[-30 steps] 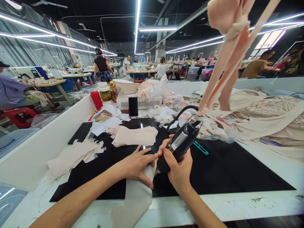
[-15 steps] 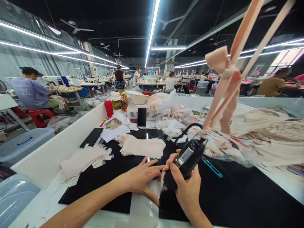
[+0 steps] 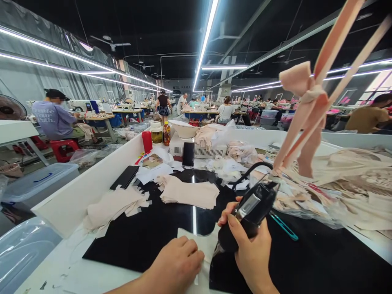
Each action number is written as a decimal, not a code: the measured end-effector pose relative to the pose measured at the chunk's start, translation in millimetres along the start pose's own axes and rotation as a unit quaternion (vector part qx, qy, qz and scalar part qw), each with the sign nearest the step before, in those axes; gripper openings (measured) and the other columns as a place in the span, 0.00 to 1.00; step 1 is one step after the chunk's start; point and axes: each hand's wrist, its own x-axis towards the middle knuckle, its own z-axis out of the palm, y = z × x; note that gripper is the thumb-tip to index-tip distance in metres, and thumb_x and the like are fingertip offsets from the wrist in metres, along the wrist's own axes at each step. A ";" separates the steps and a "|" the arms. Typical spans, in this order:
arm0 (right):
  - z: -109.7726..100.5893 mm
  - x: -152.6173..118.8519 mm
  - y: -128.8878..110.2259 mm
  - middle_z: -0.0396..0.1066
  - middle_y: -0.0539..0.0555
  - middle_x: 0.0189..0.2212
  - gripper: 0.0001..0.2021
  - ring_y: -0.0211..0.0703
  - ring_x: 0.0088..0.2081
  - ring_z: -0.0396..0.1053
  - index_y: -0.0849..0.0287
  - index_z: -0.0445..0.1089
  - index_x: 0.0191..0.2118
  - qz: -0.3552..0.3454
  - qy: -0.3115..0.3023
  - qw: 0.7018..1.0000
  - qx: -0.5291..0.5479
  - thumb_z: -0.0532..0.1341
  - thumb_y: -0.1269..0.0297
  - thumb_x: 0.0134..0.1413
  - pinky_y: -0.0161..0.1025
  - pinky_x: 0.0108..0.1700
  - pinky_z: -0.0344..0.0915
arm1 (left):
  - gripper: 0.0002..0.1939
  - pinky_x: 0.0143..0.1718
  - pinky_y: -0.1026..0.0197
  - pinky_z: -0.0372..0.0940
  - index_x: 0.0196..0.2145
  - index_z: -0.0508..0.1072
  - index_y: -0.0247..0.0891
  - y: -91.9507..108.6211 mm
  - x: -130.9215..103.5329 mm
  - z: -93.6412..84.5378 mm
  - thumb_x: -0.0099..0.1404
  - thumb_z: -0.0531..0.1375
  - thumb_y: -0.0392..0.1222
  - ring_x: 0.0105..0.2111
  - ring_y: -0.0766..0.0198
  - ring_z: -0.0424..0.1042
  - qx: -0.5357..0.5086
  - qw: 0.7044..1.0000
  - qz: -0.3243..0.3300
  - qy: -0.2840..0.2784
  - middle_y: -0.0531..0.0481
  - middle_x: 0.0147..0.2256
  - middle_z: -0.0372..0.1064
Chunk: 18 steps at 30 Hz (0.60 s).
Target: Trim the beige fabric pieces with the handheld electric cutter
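My right hand (image 3: 252,249) is wrapped round a black hand-held electric tool (image 3: 251,208) with a metal plate on its side. A dark cord and pale pink straps run up from the tool's top end. Its lower end rests by the right edge of a pale fabric piece (image 3: 204,243) on the black board (image 3: 147,241). On the left part of this piece lies my left hand (image 3: 179,261), fingers curled in and gripping it; the fingertips are hidden. Just beyond lies a stack of cut beige fabric pieces (image 3: 190,192).
More beige pieces (image 3: 116,208) lie at left beside a black flat case (image 3: 125,177). A phone (image 3: 188,154) leans on a white vented box (image 3: 200,149). A teal thread snip (image 3: 284,226) lies right of the tool. Beige fabric (image 3: 361,179) heaps at right. Co-workers sit beyond the white partition.
My left hand has gone from lying spread on the piece to curled, and moved toward me. The piece's far end now shows, slightly raised. My right hand still holds the tool; the view has shifted left.
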 end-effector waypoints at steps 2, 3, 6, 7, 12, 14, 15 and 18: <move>-1.9 0.8 -0.7 0.75 0.48 0.33 0.20 0.41 0.27 0.73 0.51 0.69 0.48 0.005 0.006 1.000 0.000 0.75 0.55 0.53 0.40 0.32 0.74 | 0.10 0.37 0.58 0.67 0.44 0.71 0.40 -2.8 -2.0 -0.1 0.68 0.64 0.30 0.36 0.58 0.72 -0.018 1.000 -0.011 0.000 0.49 0.40 0.73; -2.9 1.2 -0.9 0.75 0.48 0.32 0.20 0.41 0.26 0.73 0.51 0.69 0.48 0.007 0.008 1.000 0.000 0.75 0.55 0.52 0.40 0.32 0.74 | 0.12 0.38 0.58 0.67 0.45 0.71 0.40 -4.8 -3.0 -1.1 0.67 0.64 0.29 0.37 0.58 0.72 -0.026 1.000 -0.014 -0.003 0.49 0.41 0.73; -5.2 2.3 -0.9 0.75 0.48 0.32 0.21 0.41 0.26 0.73 0.51 0.70 0.48 0.016 0.010 1.000 0.003 0.75 0.55 0.52 0.41 0.31 0.74 | 0.17 0.43 0.58 0.69 0.46 0.72 0.42 -14.0 -5.0 -6.2 0.65 0.63 0.24 0.40 0.58 0.73 -0.047 0.999 -0.013 -0.020 0.51 0.44 0.74; -5.8 2.7 -0.8 0.75 0.48 0.32 0.21 0.41 0.26 0.73 0.51 0.70 0.48 0.016 0.010 1.000 0.005 0.75 0.55 0.51 0.41 0.31 0.73 | 0.18 0.45 0.58 0.69 0.46 0.72 0.42 -17.9 -5.4 -8.4 0.65 0.62 0.22 0.42 0.59 0.73 -0.057 0.998 -0.010 -0.028 0.52 0.44 0.74; -7.4 4.2 -1.1 0.75 0.48 0.31 0.21 0.42 0.26 0.73 0.51 0.70 0.48 0.012 0.008 1.000 0.006 0.75 0.56 0.52 0.42 0.31 0.74 | 0.23 0.61 0.53 0.64 0.50 0.73 0.45 -36.3 -7.5 -19.8 0.65 0.58 0.19 0.49 0.60 0.74 -0.129 0.990 0.017 -0.050 0.53 0.49 0.74; -7.3 4.5 -2.4 0.75 0.48 0.32 0.21 0.42 0.26 0.73 0.51 0.70 0.48 0.005 0.004 1.000 0.006 0.75 0.56 0.52 0.41 0.31 0.74 | 0.25 0.64 0.51 0.63 0.52 0.73 0.44 -39.3 -8.5 -23.5 0.64 0.57 0.19 0.50 0.60 0.74 -0.150 0.987 0.028 -0.043 0.51 0.51 0.74; -7.0 4.5 -3.3 0.75 0.48 0.32 0.21 0.42 0.26 0.73 0.51 0.69 0.48 0.000 0.003 1.000 0.007 0.75 0.57 0.53 0.41 0.31 0.73 | 0.26 0.63 0.52 0.64 0.53 0.73 0.43 -39.7 -9.0 -25.0 0.63 0.56 0.19 0.51 0.59 0.74 -0.158 0.986 0.029 -0.038 0.50 0.52 0.74; -6.0 4.5 -6.4 0.74 0.47 0.32 0.19 0.40 0.27 0.72 0.51 0.69 0.48 -0.007 0.001 1.000 0.015 0.74 0.58 0.54 0.40 0.32 0.73 | 0.27 0.56 0.55 0.71 0.54 0.74 0.41 -38.7 -9.3 -27.3 0.64 0.54 0.19 0.52 0.57 0.74 -0.165 0.986 0.006 -0.030 0.47 0.52 0.75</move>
